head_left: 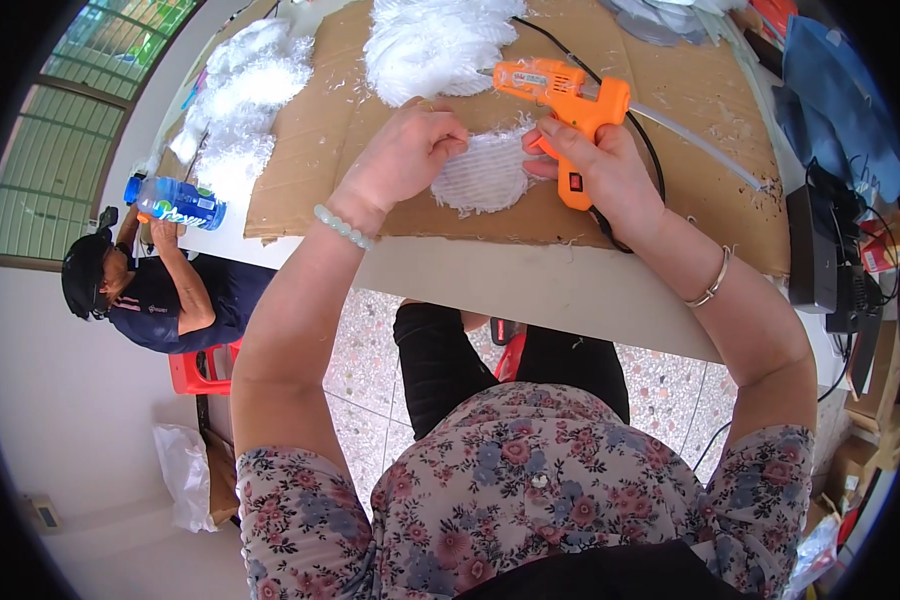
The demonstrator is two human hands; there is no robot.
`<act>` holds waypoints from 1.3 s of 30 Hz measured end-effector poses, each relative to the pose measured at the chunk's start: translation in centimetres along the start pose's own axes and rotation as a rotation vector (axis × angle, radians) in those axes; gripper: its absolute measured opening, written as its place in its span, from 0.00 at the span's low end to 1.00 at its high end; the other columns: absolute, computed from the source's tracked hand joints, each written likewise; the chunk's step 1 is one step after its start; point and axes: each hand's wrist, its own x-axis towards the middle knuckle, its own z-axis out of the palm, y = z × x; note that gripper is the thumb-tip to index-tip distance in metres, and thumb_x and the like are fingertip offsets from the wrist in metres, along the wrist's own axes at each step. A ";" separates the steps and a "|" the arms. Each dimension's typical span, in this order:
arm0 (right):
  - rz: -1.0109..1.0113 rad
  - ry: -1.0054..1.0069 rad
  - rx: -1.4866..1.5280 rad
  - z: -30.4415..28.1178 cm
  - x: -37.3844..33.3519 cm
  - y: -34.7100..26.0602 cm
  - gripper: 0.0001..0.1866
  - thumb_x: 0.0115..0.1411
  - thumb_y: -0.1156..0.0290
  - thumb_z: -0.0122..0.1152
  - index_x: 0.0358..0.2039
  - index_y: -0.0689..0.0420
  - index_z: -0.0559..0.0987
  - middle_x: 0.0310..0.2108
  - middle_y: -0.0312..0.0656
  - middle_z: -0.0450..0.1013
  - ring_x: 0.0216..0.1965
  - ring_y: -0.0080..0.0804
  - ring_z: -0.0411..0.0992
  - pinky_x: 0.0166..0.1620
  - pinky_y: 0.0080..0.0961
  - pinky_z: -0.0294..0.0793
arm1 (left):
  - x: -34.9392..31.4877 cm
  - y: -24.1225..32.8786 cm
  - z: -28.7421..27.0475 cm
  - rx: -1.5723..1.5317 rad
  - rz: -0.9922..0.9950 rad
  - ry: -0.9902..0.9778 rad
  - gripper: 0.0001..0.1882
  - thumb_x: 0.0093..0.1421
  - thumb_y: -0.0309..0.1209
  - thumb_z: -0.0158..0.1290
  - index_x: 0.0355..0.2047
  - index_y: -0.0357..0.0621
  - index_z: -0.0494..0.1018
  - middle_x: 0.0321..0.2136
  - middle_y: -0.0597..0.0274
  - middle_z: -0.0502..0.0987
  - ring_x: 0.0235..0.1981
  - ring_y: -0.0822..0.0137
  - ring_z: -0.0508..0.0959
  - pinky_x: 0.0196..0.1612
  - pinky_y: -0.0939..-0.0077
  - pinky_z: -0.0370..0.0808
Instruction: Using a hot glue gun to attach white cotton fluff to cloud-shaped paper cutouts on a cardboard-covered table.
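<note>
In front of you stretches the pale table, its near edge just above your knees, and a brown cardboard sheet scattered with white fibres covers much of it. To your left, a seated person in a dark top and cap faces the table. Near the far side of the cardboard sits a fluffy white stack, with a looser heap of white fluff to its left.

Your right hand is wrapped around the handle of the orange glue gun, whose nozzle points left, close to the stack's lower right edge. Your left hand has its thumb and fingers drawn together at the upper left edge of the white fluffy patch; you cannot tell from here whether they pinch a strand. That patch lies on the cardboard between your hands, near its front edge. A blue-labelled bottle is by the seated person's hand. A translucent glue stick trails from the gun's rear, and pale green beads circle your left wrist
</note>
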 end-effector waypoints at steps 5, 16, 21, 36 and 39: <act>0.004 -0.006 -0.008 0.0 0.0 0.0 0.14 0.60 0.65 0.51 0.41 0.63 0.70 0.34 0.42 0.71 0.35 0.27 0.72 0.41 0.26 0.75 | -0.2 0.7 0.1 -0.376 -0.350 0.098 0.05 0.52 0.24 0.51 0.29 0.39 0.74 0.27 0.57 0.75 0.25 0.61 0.74 0.31 0.73 0.70; 0.018 -0.006 -0.006 0.0 0.0 0.0 0.15 0.60 0.65 0.52 0.41 0.63 0.69 0.34 0.42 0.72 0.35 0.29 0.73 0.42 0.27 0.75 | 1.9 0.1 0.9 -0.269 -0.437 -0.064 0.07 0.51 0.26 0.51 0.28 0.36 0.76 0.25 0.51 0.77 0.27 0.61 0.76 0.32 0.73 0.72; 0.035 -0.021 -0.017 0.1 -0.1 -0.2 0.15 0.60 0.64 0.52 0.41 0.63 0.69 0.34 0.42 0.72 0.35 0.29 0.73 0.42 0.27 0.74 | 1.5 -0.5 0.9 -0.284 -0.357 -0.061 0.05 0.51 0.23 0.50 0.27 0.36 0.75 0.24 0.53 0.76 0.26 0.61 0.75 0.31 0.74 0.72; 0.023 -0.002 -0.001 0.1 -0.2 -0.2 0.15 0.59 0.65 0.52 0.40 0.64 0.69 0.34 0.42 0.71 0.35 0.27 0.72 0.42 0.24 0.74 | -0.7 2.4 0.7 0.099 0.098 0.165 0.05 0.47 0.23 0.52 0.26 0.40 0.75 0.24 0.59 0.74 0.34 0.59 0.72 0.42 0.68 0.69; 0.018 -0.007 -0.010 0.1 -0.1 -0.2 0.15 0.59 0.65 0.52 0.41 0.64 0.69 0.34 0.42 0.71 0.35 0.27 0.73 0.42 0.24 0.74 | -0.6 2.9 0.8 -0.051 -0.088 0.134 0.06 0.48 0.22 0.50 0.28 0.39 0.75 0.23 0.58 0.74 0.33 0.58 0.72 0.42 0.67 0.69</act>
